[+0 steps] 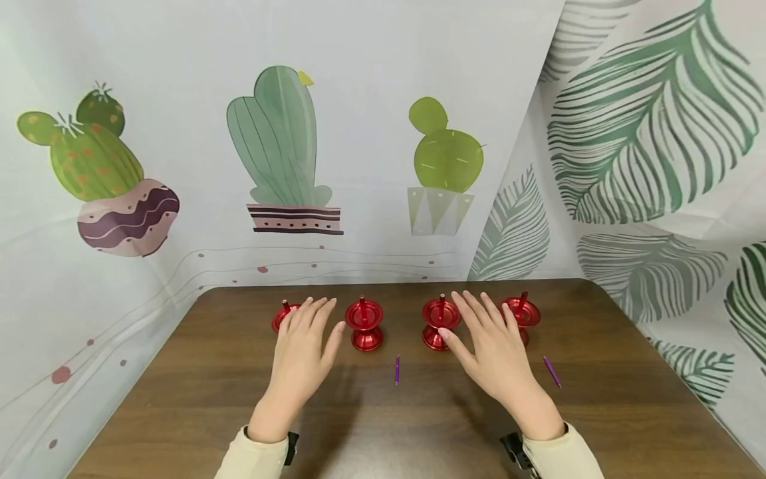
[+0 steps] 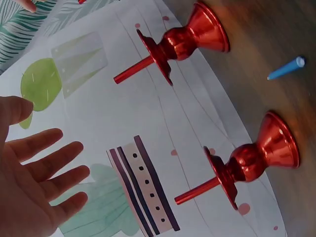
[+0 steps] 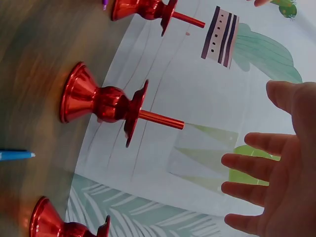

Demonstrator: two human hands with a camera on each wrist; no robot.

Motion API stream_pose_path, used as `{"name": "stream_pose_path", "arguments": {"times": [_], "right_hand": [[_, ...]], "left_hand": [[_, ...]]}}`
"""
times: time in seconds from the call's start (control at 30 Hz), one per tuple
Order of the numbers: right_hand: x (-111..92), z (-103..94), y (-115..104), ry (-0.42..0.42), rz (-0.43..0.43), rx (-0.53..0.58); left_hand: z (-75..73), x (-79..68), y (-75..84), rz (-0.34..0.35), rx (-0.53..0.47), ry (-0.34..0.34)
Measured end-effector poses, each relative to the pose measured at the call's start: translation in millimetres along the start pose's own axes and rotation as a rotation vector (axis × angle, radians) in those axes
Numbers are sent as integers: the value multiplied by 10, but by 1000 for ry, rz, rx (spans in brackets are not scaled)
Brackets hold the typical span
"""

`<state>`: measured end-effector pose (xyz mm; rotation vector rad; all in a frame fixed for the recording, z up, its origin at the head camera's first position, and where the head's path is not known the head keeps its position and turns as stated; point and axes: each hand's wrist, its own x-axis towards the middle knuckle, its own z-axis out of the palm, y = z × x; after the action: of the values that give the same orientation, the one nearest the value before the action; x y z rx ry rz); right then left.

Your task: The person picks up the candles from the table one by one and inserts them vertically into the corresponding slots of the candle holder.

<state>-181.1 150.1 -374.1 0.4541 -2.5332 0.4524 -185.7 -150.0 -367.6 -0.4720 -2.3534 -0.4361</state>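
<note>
Several shiny red metal candle holders stand upright in a row along the back of the table, each with a flared base, a dish and a thin red upright rod. My left hand (image 1: 301,349) is held over the table with its fingers extended and empty, partly hiding the leftmost holder (image 1: 284,319). Just right of it stands the second holder (image 1: 366,326). My right hand (image 1: 495,349), also empty with fingers spread, is nearest the third holder (image 1: 434,338) and partly covers the rightmost holder (image 1: 528,316). Neither hand appears to grip anything.
Two short, thin purple pen-like sticks lie on the brown wooden table (image 1: 407,426): one stick (image 1: 397,370) between the hands, another stick (image 1: 552,372) right of my right hand. Behind the table hangs a white cloth (image 1: 371,120) printed with cacti and leaves.
</note>
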Motion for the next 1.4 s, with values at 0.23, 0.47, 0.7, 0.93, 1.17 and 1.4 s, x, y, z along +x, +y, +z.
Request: {"name": "stream_pose_path", "arguments": {"times": [0.23,0.47,0.7,0.93,1.17,1.4], "right_hand": [[65,14,-71,59,-53,80],[116,33,-168,72,-61,167],[188,93,-258,31,-99,294],[226,170,-363,-31,-109,402],[212,264,-447,-73,-124,490],[202,325,-539,-97,-140,537]], "left_hand": [[-72,27,-118,34,-7,72],[-152,52,-280,25,-11,144],[-260,61,-434,0,-36,205],[-325,43,-614,-30,-45,213],[-301,1,-817,-114,-124,151],[-253,-29,-996,-168,-185,61]]}}
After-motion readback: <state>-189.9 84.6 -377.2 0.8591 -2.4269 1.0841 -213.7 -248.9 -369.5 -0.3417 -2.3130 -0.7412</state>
